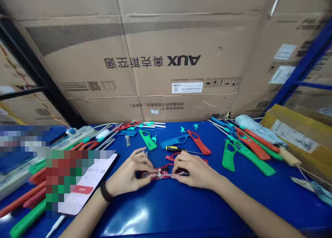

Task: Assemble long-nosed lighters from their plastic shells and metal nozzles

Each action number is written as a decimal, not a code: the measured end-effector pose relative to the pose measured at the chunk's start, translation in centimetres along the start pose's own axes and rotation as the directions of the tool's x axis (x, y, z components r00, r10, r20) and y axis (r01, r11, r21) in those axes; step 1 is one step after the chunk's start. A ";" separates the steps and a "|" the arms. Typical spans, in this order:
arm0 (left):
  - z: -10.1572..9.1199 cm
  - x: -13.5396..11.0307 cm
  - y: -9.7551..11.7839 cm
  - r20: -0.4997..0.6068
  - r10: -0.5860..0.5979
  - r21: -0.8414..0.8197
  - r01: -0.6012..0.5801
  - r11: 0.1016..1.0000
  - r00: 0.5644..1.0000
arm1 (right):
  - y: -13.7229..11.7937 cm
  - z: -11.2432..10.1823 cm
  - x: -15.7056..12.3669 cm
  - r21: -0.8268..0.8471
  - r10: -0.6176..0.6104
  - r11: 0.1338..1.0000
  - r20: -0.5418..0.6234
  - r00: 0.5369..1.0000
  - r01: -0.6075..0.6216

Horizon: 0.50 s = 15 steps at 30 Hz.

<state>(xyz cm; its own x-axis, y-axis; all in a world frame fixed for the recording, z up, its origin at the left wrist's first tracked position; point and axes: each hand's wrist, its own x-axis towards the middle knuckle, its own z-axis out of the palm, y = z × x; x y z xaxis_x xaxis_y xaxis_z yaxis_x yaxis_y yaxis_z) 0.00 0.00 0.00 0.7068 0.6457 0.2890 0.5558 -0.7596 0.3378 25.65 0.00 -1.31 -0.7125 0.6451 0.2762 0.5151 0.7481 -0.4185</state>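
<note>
Both my hands work on an opened red utility lighter casing (167, 176) lying on the blue table, with small clear and dark parts inside it. My left hand (133, 171) pinches its left part, thumb and forefinger close together near a whitish piece. My right hand (194, 170) is closed at the right side, fingertips pressed on the casing's inner parts; what exactly they grip is partly hidden. Just behind, another red casing piece (169, 157) is partly covered by my right hand. A yellow-and-black screwdriver (176, 149) lies beyond my right hand.
Green (148, 140), blue (175, 141) and red casing halves (199, 142) lie behind my hands. Assembled lighters are piled at right (252, 155) and left. A phone (85, 186) and power strip (77, 136) are at left; a yellow-taped box (298, 134) stands right. Cardboard (155, 34) walls the back.
</note>
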 end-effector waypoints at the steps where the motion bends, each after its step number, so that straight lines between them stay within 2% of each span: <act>1: -0.3 -0.1 0.3 0.019 -0.003 0.017 0.002 1.000 1.000 | 0.0 0.0 0.0 -0.002 0.003 1.000 -0.001 1.000 -0.003; 5: -0.5 -1.3 1.5 0.055 -0.037 0.157 0.028 0.987 0.998 | 0.0 -0.1 0.0 -0.006 0.009 1.000 -0.004 1.000 -0.009; 9: 1.2 -3.8 2.9 0.008 -0.083 0.346 0.075 0.935 0.996 | 0.1 -0.1 0.1 -0.008 0.009 1.000 -0.007 1.000 -0.009; 12: 2.6 -4.9 4.1 0.039 -0.110 0.373 0.088 0.924 0.993 | 0.1 0.0 0.1 -0.002 0.008 1.000 -0.013 1.000 -0.008; 15: 3.2 -5.0 4.9 0.034 -0.149 0.360 0.127 0.924 0.988 | 0.1 0.0 0.1 0.007 0.009 1.000 -0.016 1.000 -0.009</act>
<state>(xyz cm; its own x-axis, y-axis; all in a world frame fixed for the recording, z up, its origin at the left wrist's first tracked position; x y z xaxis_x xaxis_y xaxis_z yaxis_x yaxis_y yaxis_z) 0.56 -7.24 -2.64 0.6303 0.7487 0.2052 0.7611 -0.6481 0.0270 25.65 0.14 -1.37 -0.7004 0.6539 0.2860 0.5180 0.7414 -0.4266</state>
